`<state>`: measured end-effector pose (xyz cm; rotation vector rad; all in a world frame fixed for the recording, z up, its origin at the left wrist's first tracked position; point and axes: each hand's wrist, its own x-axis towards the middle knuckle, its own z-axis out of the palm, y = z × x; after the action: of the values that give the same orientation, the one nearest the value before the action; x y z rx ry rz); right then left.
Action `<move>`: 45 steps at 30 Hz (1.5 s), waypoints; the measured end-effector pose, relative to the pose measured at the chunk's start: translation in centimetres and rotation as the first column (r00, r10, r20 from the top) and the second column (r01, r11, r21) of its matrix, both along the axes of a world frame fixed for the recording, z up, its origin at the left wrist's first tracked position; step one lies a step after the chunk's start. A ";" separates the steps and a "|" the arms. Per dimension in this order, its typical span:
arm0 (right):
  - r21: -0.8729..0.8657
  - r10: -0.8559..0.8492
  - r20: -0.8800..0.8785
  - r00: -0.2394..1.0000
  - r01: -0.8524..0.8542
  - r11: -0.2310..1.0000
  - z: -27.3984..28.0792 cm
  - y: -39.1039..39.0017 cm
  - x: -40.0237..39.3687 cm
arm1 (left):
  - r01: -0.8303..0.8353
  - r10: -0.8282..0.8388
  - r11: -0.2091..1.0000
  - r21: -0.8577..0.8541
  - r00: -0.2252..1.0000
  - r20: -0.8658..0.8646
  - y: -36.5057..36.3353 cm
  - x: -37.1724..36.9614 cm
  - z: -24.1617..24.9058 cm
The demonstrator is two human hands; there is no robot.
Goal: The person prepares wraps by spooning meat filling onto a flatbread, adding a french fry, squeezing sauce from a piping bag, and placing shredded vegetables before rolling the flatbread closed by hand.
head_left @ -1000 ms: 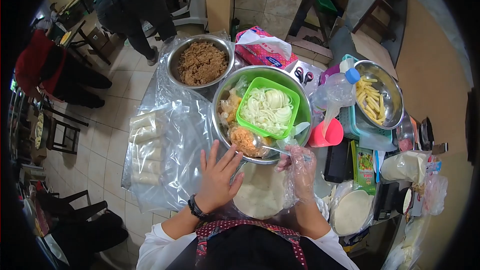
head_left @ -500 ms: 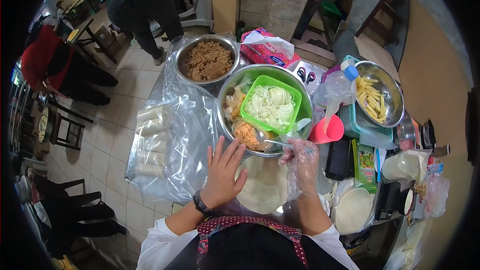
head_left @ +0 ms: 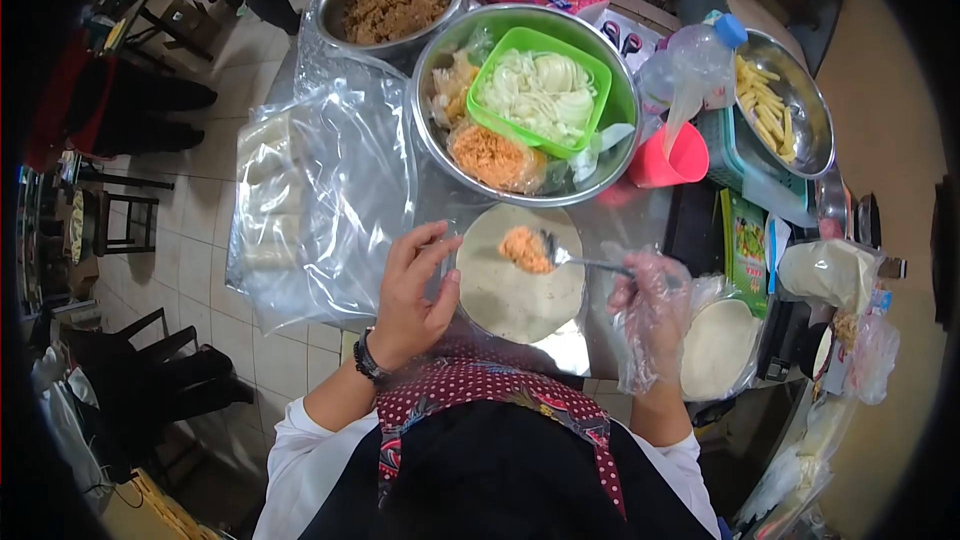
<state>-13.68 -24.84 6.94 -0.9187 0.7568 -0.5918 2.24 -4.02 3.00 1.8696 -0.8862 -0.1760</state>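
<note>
1. Head view showed, far to the left of the round wrapper point(head_left: 520, 285), a clear plastic bag point(head_left: 320, 190) spread over the counter, with pale finished rolls point(head_left: 262, 205) lying inside it.
2. Beyond the wrapper and to its left stood a steel bowl of brown minced filling point(head_left: 392, 2).
3. The left hand point(head_left: 408, 295), bare and wearing a dark bracelet, rested just at the wrapper's left edge, fingers loosely curled and touching that rim, gripping nothing.
4. The wrapper itself lay flat on the counter directly before the person, with a small heap of orange shredded filling point(head_left: 525, 248) on its upper middle.
5. Just beyond the wrapper sat a large steel bowl point(head_left: 432, 140) holding a green basket of sliced onion point(head_left: 540, 90) and a bagged orange shred point(head_left: 492, 158).
6. A metal spoon point(head_left: 575, 260) reached across the wrapper's right side, its bowl touching the orange heap.
7. The right hand point(head_left: 650, 305), in a clear plastic glove, was closed around the spoon's handle, just right of the wrapper.
8. Right of the wrapper lay a stack of more wrappers in plastic point(head_left: 718, 345); further beyond were a pink cup point(head_left: 668, 162) and a steel bowl of pale potato sticks point(head_left: 785, 105).
</note>
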 end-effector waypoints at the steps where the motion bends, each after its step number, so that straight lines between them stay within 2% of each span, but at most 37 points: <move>1: 0.006 0.048 -0.032 0.998 -0.048 0.999 -0.9 0.4 -1.0 | 0.002 -0.002 1.000 0.003 1.000 -0.006 0.2 -0.3 -0.3; 3: 0.011 0.204 -0.091 0.975 -0.204 0.979 -2.8 0.6 -3.0 | 0.043 -0.047 0.995 0.085 0.998 0.048 0.6 -1.2 -0.7; 4: 0.009 0.202 -0.091 0.975 -0.202 0.979 -3.4 0.8 -3.8 | 0.044 -0.049 0.996 0.083 0.998 0.048 0.6 -1.6 -1.0; 6: -0.302 0.256 -0.279 0.926 -0.338 0.891 -4.2 1.4 -5.0 | 0.096 -0.124 0.984 0.152 0.975 0.184 0.6 -2.5 -1.7; 7: -0.359 0.243 -0.346 0.906 -0.367 0.858 -4.4 1.4 -5.5 | 0.097 -0.125 0.984 0.149 0.974 0.189 0.6 -2.9 -2.0; 8: -0.363 0.240 -0.342 0.909 -0.363 0.858 -4.8 1.0 -6.0 | 0.114 -0.160 0.972 0.207 0.963 0.217 0.6 -3.3 -2.4; 9: -0.594 0.276 -0.382 0.882 -0.464 0.657 -5.1 0.5 -6.4 | 0.128 -0.195 0.956 0.265 0.950 0.244 0.5 -3.7 -2.7; 10: -0.761 0.294 -0.432 0.853 -0.520 0.388 -5.2 0.2 -6.7 | 0.128 -0.197 0.955 0.266 0.948 0.251 0.5 -4.1 -2.9; 12: -0.776 0.301 -0.401 0.865 -0.495 0.391 -4.8 0.8 -6.7 | 0.066 -0.175 0.938 0.341 0.937 0.301 0.4 -4.7 -3.2; 19: -0.861 0.244 -0.324 0.914 -0.392 0.324 -4.5 0.6 -6.8 | 0.038 -0.195 0.926 0.377 0.901 0.387 0.6 -5.3 -3.7; 21: -0.876 0.240 -0.276 0.931 -0.346 0.336 -4.5 0.0 -6.4 | 0.055 -0.161 0.925 0.376 0.954 0.255 0.4 -5.3 -3.5; 23: -0.891 0.236 -0.223 0.946 -0.296 0.344 -3.9 -0.5 -5.1 | 0.080 -0.191 0.920 0.384 0.946 0.260 0.2 -4.9 -3.6; 25: -0.980 0.085 -0.197 0.977 -0.199 0.016 -1.5 -1.0 -2.6 | 0.111 -0.227 0.911 0.396 0.939 0.259 0.0 -4.8 -3.7; 27: -0.996 0.083 -0.094 0.992 -0.093 -0.015 0.0 -1.6 0.9 | 0.135 -0.261 0.897 0.420 0.930 0.258 -0.3 -4.9 -3.8; 29: -0.995 0.193 -0.028 0.981 -0.009 -0.097 -1.2 -2.6 4.9 | 0.145 -0.259 0.902 0.407 0.936 0.240 -0.3 -4.7 -3.7; 31: -0.974 0.205 -0.169 0.964 -0.132 -0.182 -2.5 -3.1 7.8 | 0.155 -0.256 0.907 0.391 0.941 0.222 -0.2 -4.4 -3.8; 34: -0.963 0.164 -0.261 0.951 -0.245 -0.113 -2.8 -3.5 10.1 | 0.149 -0.246 0.922 0.358 0.939 0.242 0.3 -3.8 -4.0; 35: -0.979 0.140 -0.205 0.969 -0.201 -0.045 -2.2 -3.5 9.5 | 0.149 -0.246 0.921 0.361 0.939 0.240 0.5 -3.6 -4.0; 36: -0.977 0.139 -0.214 0.967 -0.209 -0.048 -0.9 -3.5 8.7 | 0.149 -0.246 0.919 0.365 0.940 0.236 0.6 -3.5 -3.9; 38: -0.977 -0.044 -0.205 0.978 -0.207 -0.046 0.7 -4.3 6.1 | 0.152 -0.245 0.921 0.358 0.942 0.229 0.9 -3.2 -4.0; 40: -0.984 -0.021 -0.127 0.992 -0.123 0.131 -0.3 -3.0 1.7 | 0.150 -0.238 0.925 0.349 0.945 0.225 0.8 -2.8 -4.0; 42: -0.925 0.200 -0.296 0.934 -0.332 0.185 -3.6 -1.5 -1.7 | 0.190 -0.276 0.915 0.356 0.938 0.210 0.4 -2.6 -4.0; 44: -0.831 0.195 -0.547 0.814 -0.556 -0.012 -3.1 1.7 -0.6 | 0.202 -0.291 0.912 0.356 0.932 0.217 -0.5 -2.5 -4.3; 45: -0.828 0.187 -0.552 0.812 -0.561 -0.007 -3.5 2.7 -0.1 | 0.214 -0.309 0.908 0.361 0.923 0.228 -0.9 -2.5 -4.4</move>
<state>-13.77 -22.16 3.44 -2.5228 0.1572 -0.3886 -0.28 -4.88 -1.38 2.1111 -1.3803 -0.2418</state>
